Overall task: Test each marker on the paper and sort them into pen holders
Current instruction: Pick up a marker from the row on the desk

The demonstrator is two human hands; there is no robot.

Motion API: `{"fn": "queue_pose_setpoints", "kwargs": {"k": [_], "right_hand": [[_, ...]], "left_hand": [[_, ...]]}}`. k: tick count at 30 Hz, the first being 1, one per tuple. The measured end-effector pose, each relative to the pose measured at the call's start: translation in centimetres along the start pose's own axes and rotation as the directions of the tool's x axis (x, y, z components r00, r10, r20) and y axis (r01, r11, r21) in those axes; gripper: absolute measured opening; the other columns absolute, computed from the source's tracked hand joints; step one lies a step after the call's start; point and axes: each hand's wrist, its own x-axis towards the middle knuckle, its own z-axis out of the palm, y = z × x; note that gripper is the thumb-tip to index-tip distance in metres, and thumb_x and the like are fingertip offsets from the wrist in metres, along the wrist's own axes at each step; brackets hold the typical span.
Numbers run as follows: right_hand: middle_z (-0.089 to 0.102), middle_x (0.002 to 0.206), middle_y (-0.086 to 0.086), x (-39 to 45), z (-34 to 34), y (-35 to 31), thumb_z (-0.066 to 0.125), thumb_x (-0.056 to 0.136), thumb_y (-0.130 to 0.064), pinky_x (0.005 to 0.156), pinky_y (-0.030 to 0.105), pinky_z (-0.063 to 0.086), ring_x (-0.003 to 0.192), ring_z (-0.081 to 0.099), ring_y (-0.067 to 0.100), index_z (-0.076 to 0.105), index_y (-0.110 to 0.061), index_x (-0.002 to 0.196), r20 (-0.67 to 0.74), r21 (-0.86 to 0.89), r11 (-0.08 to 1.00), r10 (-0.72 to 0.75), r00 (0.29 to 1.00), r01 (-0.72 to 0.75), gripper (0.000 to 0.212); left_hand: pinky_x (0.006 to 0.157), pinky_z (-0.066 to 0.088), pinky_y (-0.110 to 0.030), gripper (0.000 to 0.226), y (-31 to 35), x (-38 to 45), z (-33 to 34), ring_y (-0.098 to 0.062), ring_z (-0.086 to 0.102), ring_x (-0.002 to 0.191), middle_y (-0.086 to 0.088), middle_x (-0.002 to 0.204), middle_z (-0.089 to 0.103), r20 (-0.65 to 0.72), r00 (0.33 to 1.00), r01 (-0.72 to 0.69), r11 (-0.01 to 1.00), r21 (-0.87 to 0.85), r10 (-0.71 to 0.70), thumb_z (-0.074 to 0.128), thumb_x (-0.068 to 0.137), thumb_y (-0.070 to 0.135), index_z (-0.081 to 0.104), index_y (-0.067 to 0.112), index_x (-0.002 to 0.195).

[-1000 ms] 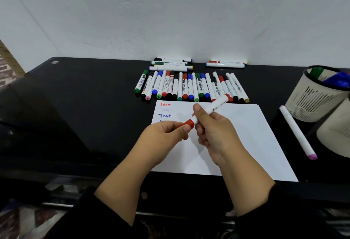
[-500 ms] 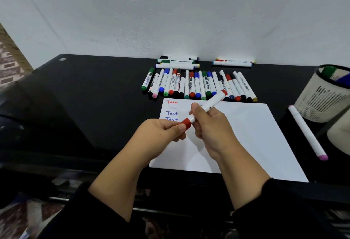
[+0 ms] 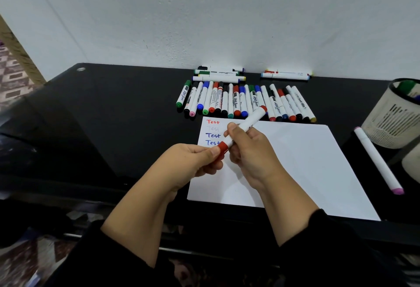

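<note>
Head view: right hand grips a white marker by its barrel, above the paper's left part. Left hand pinches its red cap. The hands cover part of the sheet, including the end of the fourth "Test" line. Row of markers lies just beyond the paper's far edge. Pink-tipped marker right of the paper. Cream pen holder further right holds green and blue markers.
</note>
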Motion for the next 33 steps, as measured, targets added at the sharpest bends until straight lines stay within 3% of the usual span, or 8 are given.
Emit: {"fn": "queue_pose_setpoints", "kwargs": {"k": [4,8,11,15,19,26,33], "right_hand": [[0.040,0.049,-0.005,0.1,0.2,0.2,0.055,0.094,-0.032,0.054,0.024,0.034,0.050,0.033,0.009,0.060,-0.016,0.077,0.025,-0.008,1.000,-0.015,1.000,0.015,0.024],[0.044,0.055,-0.001,0.3,0.7,-0.1,0.058,0.091,-0.038,0.049,0.024,0.032,0.049,0.033,0.010,0.060,-0.015,0.077,-0.092,-0.080,0.995,0.052,0.994,-0.060,0.026],[0.048,0.054,-0.002,0.3,0.7,-0.7,0.057,0.092,-0.037,0.047,0.022,0.030,0.047,0.035,0.009,0.058,-0.014,0.078,-0.138,-0.116,0.987,0.092,0.986,-0.108,0.027],[0.047,0.041,-0.010,0.2,0.5,-1.1,0.056,0.093,-0.032,0.043,0.019,0.030,0.038,0.038,0.004,0.057,-0.015,0.075,-0.180,-0.119,0.983,0.114,0.977,-0.136,0.025],[0.042,0.033,-0.011,0.1,0.3,-1.1,0.056,0.093,-0.030,0.039,0.019,0.027,0.037,0.030,0.006,0.057,-0.015,0.075,-0.188,-0.089,0.983,0.140,0.972,-0.158,0.024],[0.042,0.038,-0.011,-0.2,-0.3,-1.1,0.062,0.090,-0.037,0.047,0.022,0.032,0.048,0.033,0.009,0.066,-0.014,0.086,-0.094,-0.086,0.986,0.135,0.986,-0.143,0.024],[0.041,0.037,-0.012,-0.2,-0.9,-1.1,0.069,0.084,-0.038,0.046,0.022,0.031,0.050,0.030,0.010,0.066,-0.017,0.082,-0.082,-0.095,0.989,0.105,0.991,-0.113,0.021]], "left_hand": [[0.072,0.050,-0.021,0.022,-0.2,-0.2,-0.4,-0.007,0.065,0.067,0.003,0.071,0.072,0.025,0.999,0.022,0.998,-0.056,-0.020,0.059,0.088,0.030,0.072,0.015,0.079],[0.069,0.046,-0.021,0.024,-0.1,0.0,0.1,-0.005,0.063,0.069,0.009,0.065,0.070,-0.073,0.997,-0.009,0.999,0.052,0.013,0.057,0.090,0.034,0.069,0.021,0.074],[0.076,0.044,-0.023,0.024,0.0,0.2,0.9,-0.005,0.062,0.077,0.011,0.071,0.067,-0.129,0.991,-0.027,0.991,0.130,0.043,0.053,0.092,0.036,0.064,0.026,0.073],[0.060,0.039,-0.018,0.027,-0.2,0.2,1.8,-0.010,0.061,0.086,0.011,0.080,0.065,-0.185,0.979,-0.037,0.963,0.265,0.088,0.050,0.093,0.039,0.057,0.035,0.068],[0.057,0.036,-0.016,0.022,-0.4,0.3,2.2,-0.003,0.053,0.073,0.017,0.073,0.058,-0.185,0.972,-0.064,0.920,0.387,0.146,0.048,0.094,0.040,0.055,0.033,0.075],[0.065,0.042,-0.018,0.019,-0.3,0.3,1.6,-0.002,0.062,0.078,0.016,0.070,0.069,-0.116,0.991,-0.062,0.995,0.074,0.070,0.059,0.088,0.038,0.067,0.032,0.072],[0.062,0.038,-0.015,0.016,-0.3,0.1,1.8,-0.002,0.063,0.079,0.014,0.073,0.070,-0.117,0.988,-0.089,0.992,0.089,0.099,0.062,0.084,0.041,0.070,0.031,0.077]]}}
